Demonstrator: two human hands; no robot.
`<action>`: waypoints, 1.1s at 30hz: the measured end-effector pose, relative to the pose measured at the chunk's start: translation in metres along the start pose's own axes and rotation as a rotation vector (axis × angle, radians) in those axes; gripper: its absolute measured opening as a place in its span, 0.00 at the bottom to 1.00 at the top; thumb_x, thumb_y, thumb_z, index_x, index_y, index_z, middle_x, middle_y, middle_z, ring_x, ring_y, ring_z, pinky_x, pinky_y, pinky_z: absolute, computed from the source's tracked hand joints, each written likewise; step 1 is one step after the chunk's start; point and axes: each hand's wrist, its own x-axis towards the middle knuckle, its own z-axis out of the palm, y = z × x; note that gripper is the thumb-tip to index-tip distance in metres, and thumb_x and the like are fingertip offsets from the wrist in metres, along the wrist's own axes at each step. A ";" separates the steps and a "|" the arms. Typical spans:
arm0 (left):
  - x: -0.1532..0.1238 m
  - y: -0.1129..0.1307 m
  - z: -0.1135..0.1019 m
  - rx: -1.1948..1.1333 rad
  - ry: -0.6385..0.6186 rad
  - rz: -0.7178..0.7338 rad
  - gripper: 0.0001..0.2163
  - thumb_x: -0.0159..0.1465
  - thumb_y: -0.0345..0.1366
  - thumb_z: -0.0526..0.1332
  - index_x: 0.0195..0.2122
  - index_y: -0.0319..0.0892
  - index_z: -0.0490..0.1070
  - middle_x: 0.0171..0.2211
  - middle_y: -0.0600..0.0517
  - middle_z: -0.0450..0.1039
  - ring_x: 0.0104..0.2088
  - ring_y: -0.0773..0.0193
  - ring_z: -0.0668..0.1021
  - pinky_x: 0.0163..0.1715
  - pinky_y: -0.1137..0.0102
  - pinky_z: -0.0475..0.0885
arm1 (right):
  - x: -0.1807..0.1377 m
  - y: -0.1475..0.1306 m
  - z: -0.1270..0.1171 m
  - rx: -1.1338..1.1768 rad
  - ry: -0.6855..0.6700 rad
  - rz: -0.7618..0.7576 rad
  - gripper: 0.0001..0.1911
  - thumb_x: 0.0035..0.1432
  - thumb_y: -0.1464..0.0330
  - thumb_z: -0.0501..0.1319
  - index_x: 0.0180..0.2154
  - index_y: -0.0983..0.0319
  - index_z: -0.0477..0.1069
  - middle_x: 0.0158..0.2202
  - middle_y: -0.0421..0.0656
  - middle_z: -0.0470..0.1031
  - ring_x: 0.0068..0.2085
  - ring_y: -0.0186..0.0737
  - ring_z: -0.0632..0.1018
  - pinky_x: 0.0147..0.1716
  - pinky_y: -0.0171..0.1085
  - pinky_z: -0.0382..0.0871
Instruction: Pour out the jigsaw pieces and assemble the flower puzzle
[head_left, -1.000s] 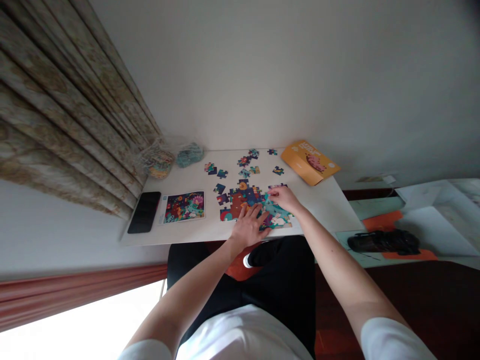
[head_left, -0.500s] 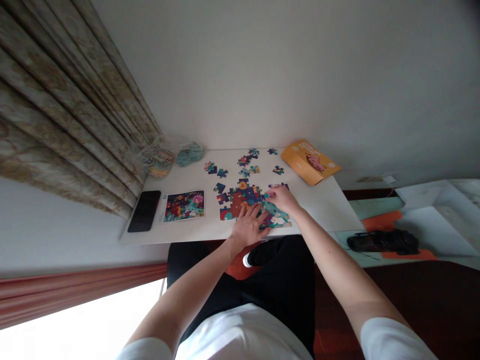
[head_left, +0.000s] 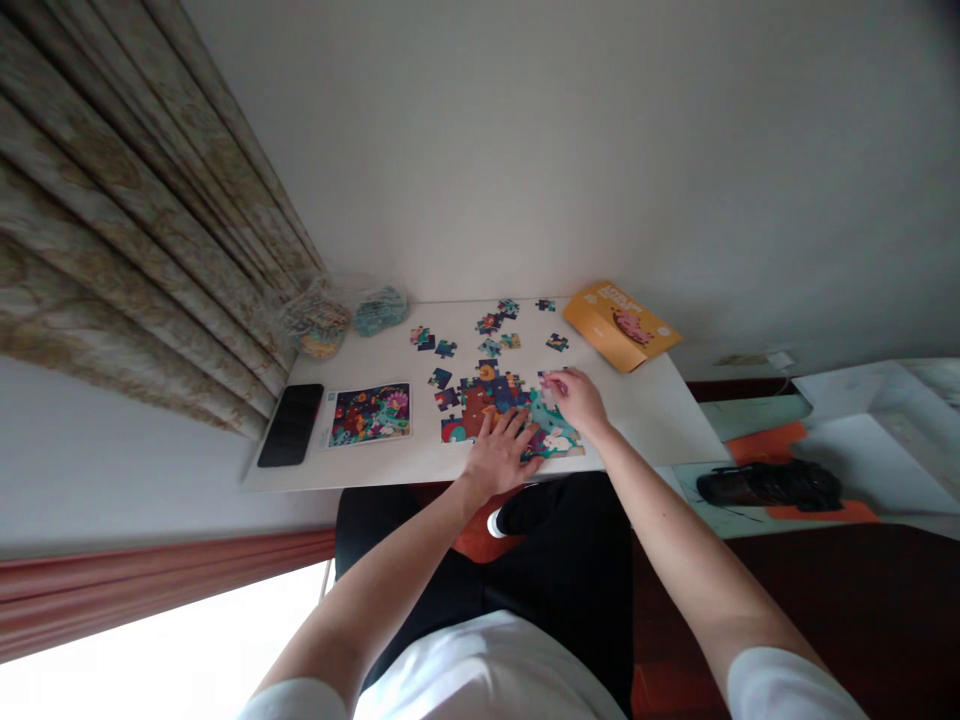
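My left hand point(head_left: 496, 455) lies with fingers spread over the lower middle of a partly joined jigsaw puzzle point(head_left: 474, 408), which shows a brown animal and a white rabbit. At the puzzle's upper right, my right hand point(head_left: 577, 398) is closed, thumb and fingers pinched together just above the teal pieces. Whatever is between those fingertips is hidden or too small to make out. Loose puzzle pieces point(head_left: 489, 322) are scattered beyond the puzzle, and others point(head_left: 440, 378) lie close to its left edge. A printed picture card point(head_left: 371, 413) rests to the left.
A black phone point(head_left: 291, 425) lies at the left end of the white table point(head_left: 645, 425). Behind it are clear bags of pieces point(head_left: 321, 325). An orange box point(head_left: 621, 325) stands at the back right. A dark bottle point(head_left: 769, 486) is beyond the table's right edge.
My right hand has shifted slightly right, away from the teal piece it was touching, and its fingers have curled in more. My left hand stays in place on the puzzle.
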 end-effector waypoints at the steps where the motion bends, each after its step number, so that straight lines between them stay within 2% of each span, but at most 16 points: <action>1: 0.000 0.000 0.000 -0.001 0.001 0.004 0.27 0.74 0.55 0.52 0.67 0.47 0.66 0.72 0.46 0.61 0.72 0.47 0.62 0.71 0.41 0.53 | 0.000 0.005 -0.003 -0.041 0.036 0.018 0.15 0.70 0.67 0.56 0.47 0.59 0.81 0.47 0.50 0.82 0.50 0.50 0.79 0.55 0.48 0.72; 4: 0.000 0.000 0.000 -0.003 0.001 0.013 0.27 0.74 0.55 0.52 0.68 0.48 0.66 0.72 0.47 0.60 0.71 0.47 0.62 0.71 0.41 0.53 | -0.004 0.018 -0.007 -0.158 0.060 0.072 0.18 0.71 0.65 0.53 0.52 0.59 0.80 0.57 0.53 0.78 0.59 0.55 0.75 0.60 0.54 0.68; 7: 0.000 0.000 0.000 0.005 -0.006 0.014 0.27 0.74 0.55 0.52 0.68 0.48 0.65 0.72 0.48 0.62 0.72 0.47 0.62 0.71 0.41 0.53 | -0.012 0.025 -0.002 -0.224 -0.008 0.097 0.21 0.73 0.60 0.52 0.59 0.56 0.75 0.67 0.52 0.69 0.66 0.60 0.69 0.62 0.64 0.63; 11: 0.000 -0.001 0.001 0.007 -0.002 0.016 0.26 0.74 0.55 0.52 0.67 0.49 0.66 0.71 0.48 0.63 0.71 0.47 0.62 0.71 0.41 0.53 | -0.023 0.024 0.007 -0.259 -0.060 0.067 0.25 0.75 0.55 0.48 0.65 0.51 0.70 0.71 0.48 0.65 0.70 0.60 0.65 0.65 0.71 0.54; 16: 0.000 -0.001 0.002 -0.009 0.002 0.017 0.26 0.74 0.55 0.52 0.67 0.48 0.66 0.71 0.47 0.63 0.71 0.47 0.62 0.71 0.41 0.52 | -0.024 0.024 0.010 -0.244 -0.056 0.077 0.25 0.75 0.55 0.46 0.66 0.51 0.69 0.71 0.47 0.64 0.71 0.59 0.64 0.67 0.70 0.50; 20: 0.005 0.002 -0.002 -0.002 -0.013 0.006 0.27 0.73 0.55 0.53 0.68 0.49 0.65 0.70 0.47 0.64 0.70 0.46 0.63 0.70 0.40 0.54 | -0.020 0.034 0.008 -0.044 0.039 0.147 0.29 0.76 0.57 0.40 0.64 0.55 0.71 0.69 0.50 0.68 0.70 0.52 0.67 0.69 0.66 0.50; 23: 0.012 0.007 -0.006 -0.002 -0.022 -0.035 0.28 0.73 0.57 0.52 0.69 0.50 0.64 0.68 0.46 0.67 0.67 0.44 0.67 0.68 0.37 0.57 | -0.020 0.042 0.004 0.209 0.143 0.216 0.32 0.75 0.52 0.40 0.60 0.59 0.74 0.64 0.52 0.74 0.66 0.50 0.72 0.70 0.59 0.56; 26: 0.021 0.013 -0.004 0.001 0.002 -0.069 0.29 0.73 0.59 0.51 0.70 0.51 0.64 0.70 0.46 0.64 0.68 0.42 0.66 0.69 0.34 0.53 | -0.023 0.045 0.001 0.373 0.235 0.268 0.32 0.72 0.47 0.46 0.57 0.60 0.76 0.60 0.52 0.77 0.63 0.50 0.75 0.66 0.54 0.64; 29: 0.029 0.017 0.003 0.007 0.024 -0.039 0.31 0.73 0.58 0.49 0.71 0.50 0.61 0.74 0.46 0.56 0.72 0.42 0.60 0.71 0.35 0.47 | -0.024 0.043 0.001 0.351 0.259 0.236 0.29 0.71 0.49 0.51 0.55 0.60 0.78 0.58 0.52 0.79 0.61 0.52 0.77 0.65 0.54 0.66; 33: 0.036 0.018 0.014 0.007 0.001 -0.033 0.33 0.72 0.60 0.49 0.73 0.49 0.60 0.74 0.46 0.55 0.73 0.43 0.58 0.71 0.37 0.49 | -0.023 0.039 0.004 0.201 0.192 0.090 0.21 0.67 0.56 0.56 0.51 0.60 0.80 0.56 0.53 0.80 0.58 0.53 0.77 0.64 0.56 0.67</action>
